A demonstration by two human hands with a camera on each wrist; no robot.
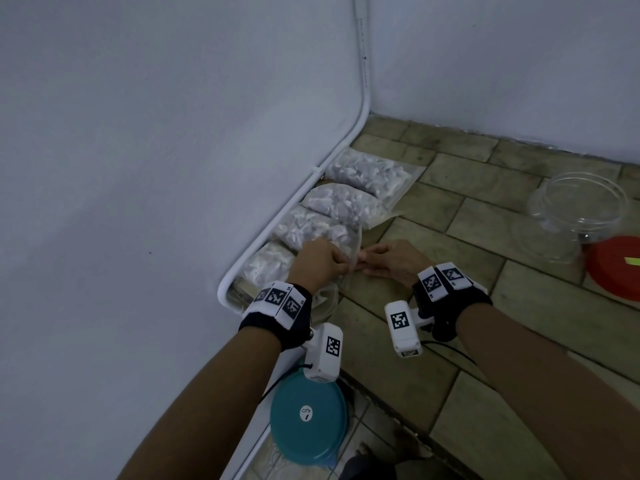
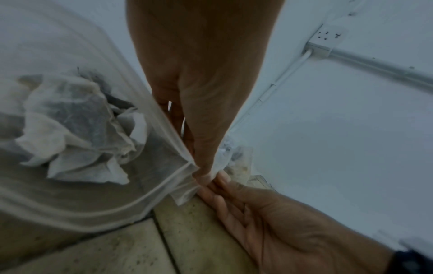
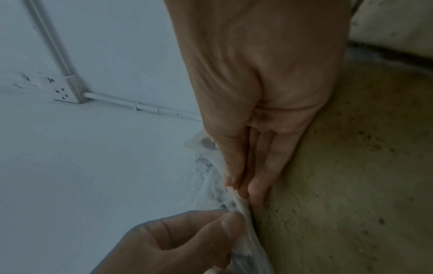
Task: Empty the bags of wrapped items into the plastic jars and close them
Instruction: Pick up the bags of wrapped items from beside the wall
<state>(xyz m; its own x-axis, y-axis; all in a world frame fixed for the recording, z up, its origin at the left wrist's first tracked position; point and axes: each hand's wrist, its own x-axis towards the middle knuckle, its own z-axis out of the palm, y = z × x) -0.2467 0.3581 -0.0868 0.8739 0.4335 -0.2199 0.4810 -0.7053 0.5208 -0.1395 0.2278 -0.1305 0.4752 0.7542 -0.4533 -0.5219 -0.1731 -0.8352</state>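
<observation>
A clear zip bag point(image 1: 348, 271) of white wrapped items point(image 2: 70, 126) stands on the tiled floor by the wall. My left hand point(image 1: 341, 264) pinches its top edge from the left, and the thumb and fingers point(image 3: 225, 224) are curled on the plastic. From the right, my right hand point(image 1: 367, 263) pinches the same edge point(image 3: 242, 205) with thumb and fingertips. Both hands meet at one corner of the bag mouth point(image 2: 187, 166). An empty clear plastic jar point(image 1: 578, 209) stands at the far right with its red lid point(image 1: 614, 271) lying beside it.
Several more filled bags point(image 1: 367, 173) lie in a row along the white wall point(image 1: 138, 168). A jar with a teal lid point(image 1: 308, 417) stands close under my left forearm. A white conduit point(image 1: 363, 109) runs down the corner and along the wall's foot.
</observation>
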